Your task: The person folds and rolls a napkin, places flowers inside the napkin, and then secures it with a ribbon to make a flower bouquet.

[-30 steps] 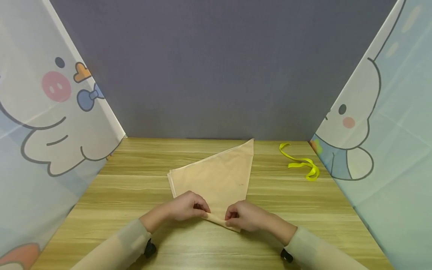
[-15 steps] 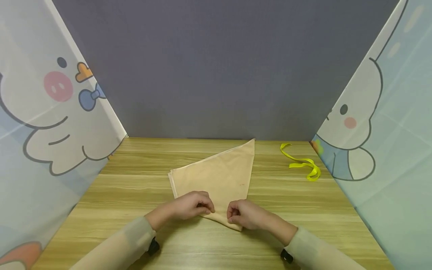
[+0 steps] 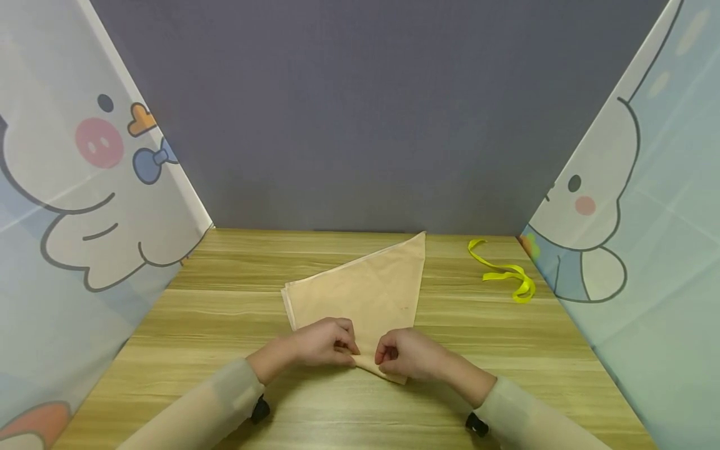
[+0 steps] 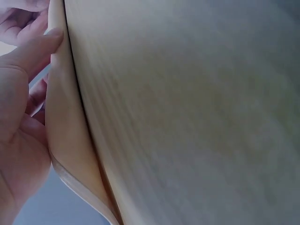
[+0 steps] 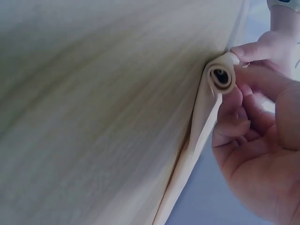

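A beige cloth, folded in layers, lies flat in the head view, its near edge turned into a narrow roll. My left hand pinches that roll at its left part, thumb on the near side. In the left wrist view the thumb presses against the cloth, with the fingers partly hidden behind it. My right hand holds the roll near its right end with bent thumb and fingers. The right wrist view shows the coiled end of the roll at those fingertips.
A yellow ribbon lies loosely curved at the back right of the wooden table. A dark grey panel rises behind, and printed cartoon side panels flank the table.
My left hand has shifted slightly right along the rolled edge. The right hand's fingers have moved a little at the roll. The ribbon and the cloth's far part lie as before.
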Tool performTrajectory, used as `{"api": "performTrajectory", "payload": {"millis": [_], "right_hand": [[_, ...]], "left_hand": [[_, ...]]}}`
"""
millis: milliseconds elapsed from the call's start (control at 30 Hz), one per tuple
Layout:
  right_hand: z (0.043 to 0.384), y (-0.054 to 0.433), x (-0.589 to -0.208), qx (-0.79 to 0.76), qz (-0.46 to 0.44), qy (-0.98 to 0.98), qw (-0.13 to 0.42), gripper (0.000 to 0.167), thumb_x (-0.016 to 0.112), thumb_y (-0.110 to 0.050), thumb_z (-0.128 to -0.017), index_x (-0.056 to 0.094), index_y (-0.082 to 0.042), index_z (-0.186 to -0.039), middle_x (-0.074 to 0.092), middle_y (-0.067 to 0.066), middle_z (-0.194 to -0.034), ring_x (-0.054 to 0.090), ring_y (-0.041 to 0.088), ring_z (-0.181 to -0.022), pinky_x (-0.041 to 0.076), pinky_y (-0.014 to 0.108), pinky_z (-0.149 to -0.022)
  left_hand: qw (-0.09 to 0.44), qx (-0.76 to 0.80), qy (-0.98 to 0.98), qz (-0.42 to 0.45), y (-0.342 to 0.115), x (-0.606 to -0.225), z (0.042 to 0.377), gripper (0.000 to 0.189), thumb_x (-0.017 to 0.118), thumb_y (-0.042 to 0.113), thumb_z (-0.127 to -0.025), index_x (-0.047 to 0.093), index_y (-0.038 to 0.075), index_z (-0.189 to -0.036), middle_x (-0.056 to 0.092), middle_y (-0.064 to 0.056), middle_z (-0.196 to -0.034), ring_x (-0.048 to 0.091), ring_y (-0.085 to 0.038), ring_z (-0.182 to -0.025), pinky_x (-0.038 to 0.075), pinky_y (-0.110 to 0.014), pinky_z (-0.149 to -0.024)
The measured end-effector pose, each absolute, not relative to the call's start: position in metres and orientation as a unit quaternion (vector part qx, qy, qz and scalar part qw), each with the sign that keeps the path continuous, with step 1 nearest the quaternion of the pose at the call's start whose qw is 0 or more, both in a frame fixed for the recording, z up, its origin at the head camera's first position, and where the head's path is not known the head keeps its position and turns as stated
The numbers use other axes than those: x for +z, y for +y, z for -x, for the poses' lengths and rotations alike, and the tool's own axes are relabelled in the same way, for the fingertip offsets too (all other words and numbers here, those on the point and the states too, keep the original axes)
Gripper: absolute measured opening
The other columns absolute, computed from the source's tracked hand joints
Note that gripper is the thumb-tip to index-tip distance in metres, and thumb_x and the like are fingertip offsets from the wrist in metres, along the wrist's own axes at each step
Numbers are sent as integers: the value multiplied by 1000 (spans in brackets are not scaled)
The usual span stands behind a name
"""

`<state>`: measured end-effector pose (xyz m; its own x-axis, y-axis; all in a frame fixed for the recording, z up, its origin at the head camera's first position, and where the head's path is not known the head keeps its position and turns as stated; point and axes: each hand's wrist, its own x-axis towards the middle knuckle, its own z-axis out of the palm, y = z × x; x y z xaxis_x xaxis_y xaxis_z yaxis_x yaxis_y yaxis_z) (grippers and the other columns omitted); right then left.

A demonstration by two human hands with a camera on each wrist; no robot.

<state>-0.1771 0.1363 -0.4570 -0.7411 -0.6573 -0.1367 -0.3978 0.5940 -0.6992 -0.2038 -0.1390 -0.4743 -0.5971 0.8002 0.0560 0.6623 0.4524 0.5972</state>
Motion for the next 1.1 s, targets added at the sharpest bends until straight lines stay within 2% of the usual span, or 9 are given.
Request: {"api": "performTrajectory", "payload": {"millis": [167,333,500,600,767,900,1100], "right_hand": [[174,137,-459,-317,307,877,191,25,95,-25,-86,71,-23,-89,63,-12,-82,55,-1,-73,48,21,-69],[170,141,-461,-318,315,874,188,28,97,-20,-84,70,-19,-88,61,-11,-81,53,-1,-72,47,21,-68],[169,143,-461,-332,320,866,193,25,96,-17,-86,70,-19,-88,61,-14,-79,54,-3,-71,49,20,-67],[169,145,-460,-330,328,863,197,24,95,-16,-86,71,-19,-90,62,-15,-81,55,-3,-73,50,19,-68],[171,150,-456,-329,336,857,210,20,92,-14,-90,73,-18,-94,66,-13,-85,58,-3,-75,53,19,-68],[173,154,-456,-334,337,854,213,11,87,-16,-96,76,-18,-96,69,-13,-86,60,-4,-75,54,19,-67],[177,158,-459,-334,322,860,213,6,79,-21,-103,79,-22,-97,73,-14,-88,59,-1,-77,52,22,-69]], "left_hand": [[117,297,845,-430,-134,-476,200,11,87,20,-97,88,12,-105,66,10,-94,50,7,-83,49,-14,-75],[125,288,846,-431,-129,-475,196,15,88,23,-96,88,13,-107,66,11,-97,50,8,-84,50,-14,-75],[115,262,842,-457,-131,-473,194,24,91,25,-93,87,11,-112,62,10,-104,51,5,-95,52,-15,-86],[98,240,835,-486,-133,-472,195,25,88,25,-95,87,10,-116,61,9,-106,52,2,-103,52,-16,-92],[107,238,820,-510,-139,-474,199,22,82,19,-101,85,10,-121,72,6,-107,59,4,-101,53,-13,-90],[104,250,810,-520,-141,-472,203,17,77,17,-105,86,12,-118,78,5,-106,65,4,-100,55,-14,-89],[114,263,830,-478,-141,-470,206,15,74,20,-107,88,15,-112,82,9,-104,66,3,-99,56,-20,-90]]}}
